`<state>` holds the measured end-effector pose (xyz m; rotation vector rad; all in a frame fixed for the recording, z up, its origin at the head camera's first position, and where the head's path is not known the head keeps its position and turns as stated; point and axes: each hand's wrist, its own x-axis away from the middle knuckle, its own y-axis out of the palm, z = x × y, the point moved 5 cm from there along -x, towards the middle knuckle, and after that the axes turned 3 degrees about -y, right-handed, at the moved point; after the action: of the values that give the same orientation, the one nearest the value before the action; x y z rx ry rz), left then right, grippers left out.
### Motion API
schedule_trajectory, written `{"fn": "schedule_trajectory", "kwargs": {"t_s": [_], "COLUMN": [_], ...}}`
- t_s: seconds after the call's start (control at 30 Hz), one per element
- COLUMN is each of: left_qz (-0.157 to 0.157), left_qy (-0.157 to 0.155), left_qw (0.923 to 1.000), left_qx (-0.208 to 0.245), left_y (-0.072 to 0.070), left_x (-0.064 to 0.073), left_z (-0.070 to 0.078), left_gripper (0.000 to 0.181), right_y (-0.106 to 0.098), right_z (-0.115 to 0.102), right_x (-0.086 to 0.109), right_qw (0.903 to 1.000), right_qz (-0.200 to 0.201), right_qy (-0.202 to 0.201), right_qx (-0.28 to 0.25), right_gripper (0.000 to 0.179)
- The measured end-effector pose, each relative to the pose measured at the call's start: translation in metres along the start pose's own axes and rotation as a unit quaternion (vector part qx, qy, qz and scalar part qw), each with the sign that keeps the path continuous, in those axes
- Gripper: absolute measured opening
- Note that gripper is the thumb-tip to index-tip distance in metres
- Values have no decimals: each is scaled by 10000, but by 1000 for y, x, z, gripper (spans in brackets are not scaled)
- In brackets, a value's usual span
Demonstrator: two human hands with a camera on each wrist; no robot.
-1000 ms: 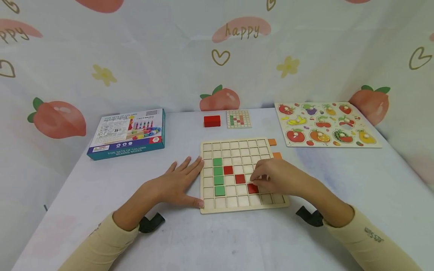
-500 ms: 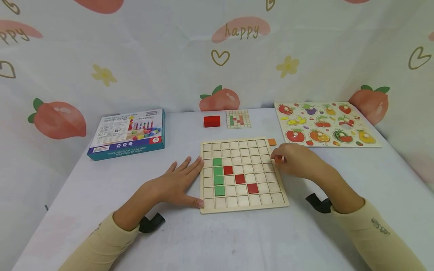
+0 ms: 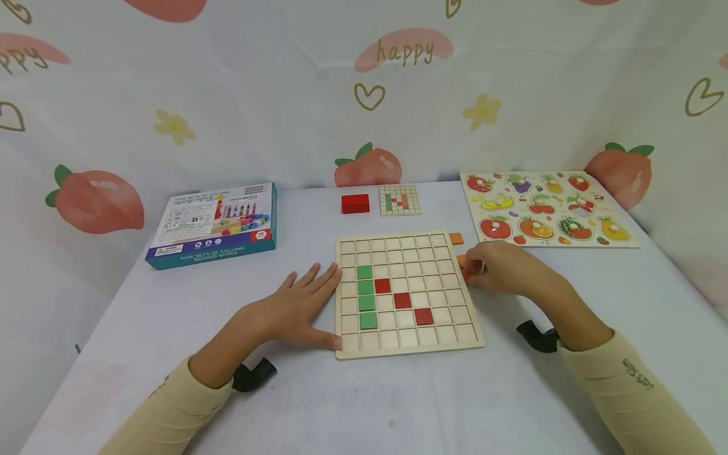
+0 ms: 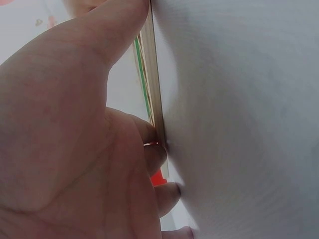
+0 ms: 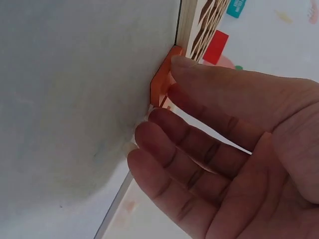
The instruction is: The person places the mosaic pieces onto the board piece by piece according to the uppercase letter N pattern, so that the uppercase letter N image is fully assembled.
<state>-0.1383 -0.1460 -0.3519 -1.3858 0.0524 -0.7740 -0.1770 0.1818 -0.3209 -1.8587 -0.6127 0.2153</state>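
A wooden grid board [image 3: 409, 352] lies flat in front of me. Several green tiles [image 3: 366, 303] form a column on its left side, and three red tiles [image 3: 402, 300] run diagonally beside them. Against the board's left edge rests my left hand [image 3: 292, 313], fingers spread straight, with thumb and fingertips touching the rim. At the right edge my right hand [image 3: 509, 268] pinches an orange tile [image 5: 162, 79] between thumb and index finger, the other fingers loosely bent. The tile is partly hidden by the fingers in the head view. Another orange tile [image 3: 457, 238] lies by the board's upper right corner.
Behind the board are a red block [image 3: 355, 203] and a small pattern card [image 3: 400, 200] with a coloured grid. A teal toy box [image 3: 213, 224] lies at the back left. At the back right is a fruit peg puzzle [image 3: 548, 210]. A printed cloth hangs behind.
My right hand has left the lowest red tile and moved up and right, off the board, to the orange tile at the right edge. The left hand has stayed in place.
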Motion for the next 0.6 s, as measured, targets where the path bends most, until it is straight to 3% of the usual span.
{"fn": "schedule_trajectory", "kwargs": {"t_s": [0.33, 0.6], "left_qz": [24, -14], "left_qy": [7, -5], "left_qw": [10000, 10000], "left_qx": [2, 14], "left_y": [0, -1], "left_x": [0, 1], "left_z": [-1, 1], "left_gripper": [124, 124], "right_y": [2, -10], "right_z": [2, -1], "right_x": [1, 5], "right_qw": [9997, 9979], "right_qz": [-55, 80], "right_qy": [-82, -15], "right_qx": [-230, -637], "right_gripper": [15, 16]}}
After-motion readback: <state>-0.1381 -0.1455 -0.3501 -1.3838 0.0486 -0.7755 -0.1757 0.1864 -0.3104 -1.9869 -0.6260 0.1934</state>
